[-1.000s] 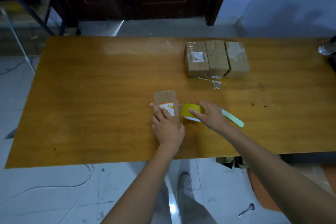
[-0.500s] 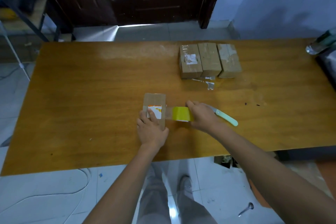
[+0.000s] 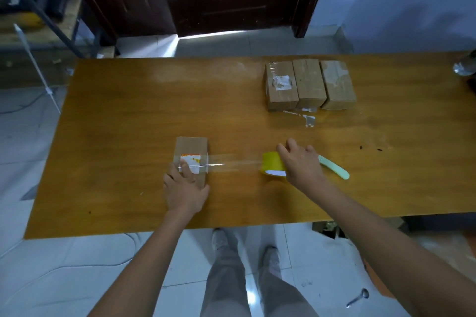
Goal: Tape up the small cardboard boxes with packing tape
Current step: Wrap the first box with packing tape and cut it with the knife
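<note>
A small cardboard box (image 3: 191, 146) with a white and orange label lies near the table's front middle. My left hand (image 3: 184, 188) presses down on its near end with fingers laid flat. My right hand (image 3: 300, 165) grips a yellow roll of packing tape (image 3: 271, 163) to the right of the box. A clear strip of tape (image 3: 231, 162) stretches from the roll across the box top. Three taped boxes (image 3: 309, 83) stand side by side at the back right.
A pale green knife (image 3: 334, 168) lies on the wooden table (image 3: 116, 123) just right of my right hand. Scraps of clear tape (image 3: 307, 119) lie in front of the three boxes. A plastic bottle (image 3: 465, 68) sits at the far right edge.
My right hand has pulled the tape roll away to the right, drawing out a long clear strip from the box. My left hand stays pressed on the box.
</note>
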